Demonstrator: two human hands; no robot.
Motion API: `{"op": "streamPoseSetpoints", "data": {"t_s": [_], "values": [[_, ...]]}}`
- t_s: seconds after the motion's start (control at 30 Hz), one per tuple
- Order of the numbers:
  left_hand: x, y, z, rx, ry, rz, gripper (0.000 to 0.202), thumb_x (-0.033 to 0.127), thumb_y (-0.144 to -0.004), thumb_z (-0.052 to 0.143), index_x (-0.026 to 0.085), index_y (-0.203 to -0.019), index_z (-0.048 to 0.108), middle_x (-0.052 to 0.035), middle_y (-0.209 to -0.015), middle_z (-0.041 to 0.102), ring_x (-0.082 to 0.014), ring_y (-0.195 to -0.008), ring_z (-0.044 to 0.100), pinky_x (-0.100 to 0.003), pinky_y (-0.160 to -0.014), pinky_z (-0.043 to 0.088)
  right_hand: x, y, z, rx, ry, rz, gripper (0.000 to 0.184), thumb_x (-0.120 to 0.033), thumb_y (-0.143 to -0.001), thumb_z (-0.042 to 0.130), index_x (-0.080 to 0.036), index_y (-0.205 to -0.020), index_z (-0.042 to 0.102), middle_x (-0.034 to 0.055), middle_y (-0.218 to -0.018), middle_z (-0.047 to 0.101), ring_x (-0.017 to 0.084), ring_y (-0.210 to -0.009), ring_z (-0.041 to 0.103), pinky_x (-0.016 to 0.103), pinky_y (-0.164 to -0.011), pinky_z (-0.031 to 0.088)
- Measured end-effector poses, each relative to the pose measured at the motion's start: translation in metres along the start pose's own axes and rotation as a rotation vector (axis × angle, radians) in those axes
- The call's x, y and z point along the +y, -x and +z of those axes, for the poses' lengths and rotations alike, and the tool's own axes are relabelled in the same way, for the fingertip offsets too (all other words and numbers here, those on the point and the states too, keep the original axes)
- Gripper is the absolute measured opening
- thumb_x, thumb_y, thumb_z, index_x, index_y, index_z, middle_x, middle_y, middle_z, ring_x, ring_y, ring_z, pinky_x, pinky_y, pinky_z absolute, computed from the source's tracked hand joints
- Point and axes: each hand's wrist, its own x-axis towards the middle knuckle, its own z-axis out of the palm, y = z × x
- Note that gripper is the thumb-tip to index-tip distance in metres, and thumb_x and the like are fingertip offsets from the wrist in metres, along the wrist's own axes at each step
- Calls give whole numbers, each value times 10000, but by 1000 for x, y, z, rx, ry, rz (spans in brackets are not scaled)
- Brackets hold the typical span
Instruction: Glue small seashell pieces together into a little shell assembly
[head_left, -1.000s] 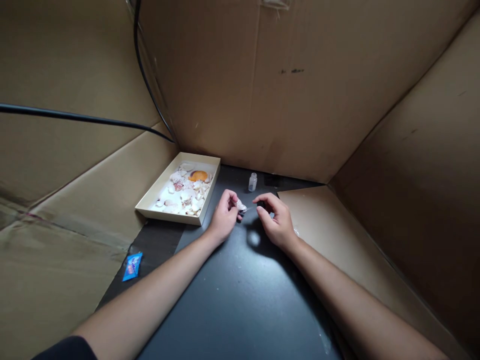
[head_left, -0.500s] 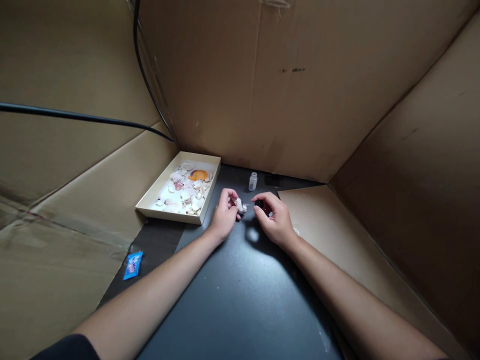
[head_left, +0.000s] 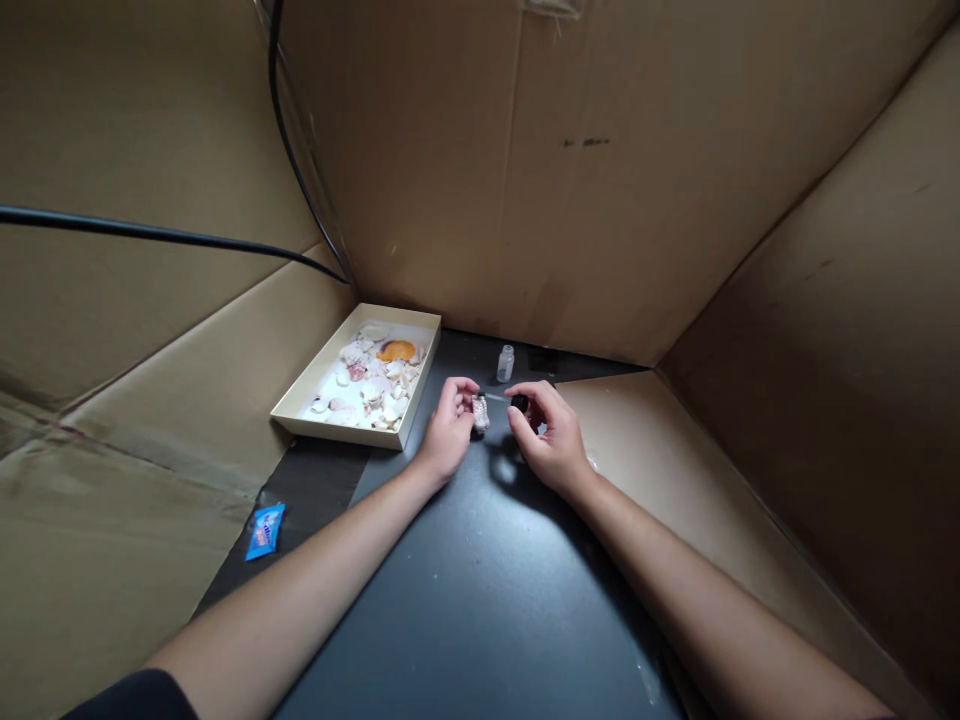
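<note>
Between the fingertips of my left hand is a small whitish shell with a bumpy, speckled surface. My right hand is closed around a black-capped applicator. Its thin, pale stem points left toward the top of the shell; whether the tip touches the shell cannot be made out. Just beyond both hands a small translucent bottle stands upright with its neck uncapped.
A shallow cream box holds several shells and an orange piece on the left. Nearer lies a blue packet. Cardboard walls surround the dark table, and a flat cardboard sheet is on the right.
My left fingers have turned the shell, so it now sits more upright. My right hand has shifted slightly, showing more of the black cap. The bottle and box stay where they were.
</note>
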Motion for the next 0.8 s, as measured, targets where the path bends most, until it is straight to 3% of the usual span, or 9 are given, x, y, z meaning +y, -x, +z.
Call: {"op": "streamPoseSetpoints", "data": {"t_s": [0.17,0.33,0.5,0.63,0.8], "values": [[1,1,0,-5,21,-6,312,69,-683,470,207,-963,471,30,-775,509,-84,-656,475,-191,-594,376,-1,0,-1,-32,6,-20,97,-184,-808,533,-208,-870,604,11,-779,560,133,-620,487,269,-592,412],[2,2,1,-8,33,6,307,59,-686,477,200,-960,480,21,-793,515,-84,-677,474,-190,-600,370,-1,0,-1,-2,8,-22,161,-215,-838,535,-208,-975,619,1,-747,511,130,-601,476,270,-588,411],[2,2,1,-2,28,3,292,68,-684,486,203,-942,475,21,-791,505,-89,-683,466,-203,-614,365,-1,1,-2,-38,0,-43,84,-181,-815,528,-208,-858,595,14,-790,576,134,-626,488,268,-595,411],[1,1,1,-8,35,11,258,81,-697,515,197,-923,469,23,-783,497,-89,-696,458,-208,-632,359,-1,1,-1,22,14,-23,114,-221,-847,531,-203,-934,603,12,-789,550,125,-610,486,261,-584,411],[1,1,0,-16,39,10,247,94,-702,531,195,-916,459,27,-780,493,-89,-711,451,-210,-652,350,1,1,0,-33,6,-29,112,-216,-841,540,-196,-920,617,11,-776,563,124,-615,490,258,-597,413]]}}
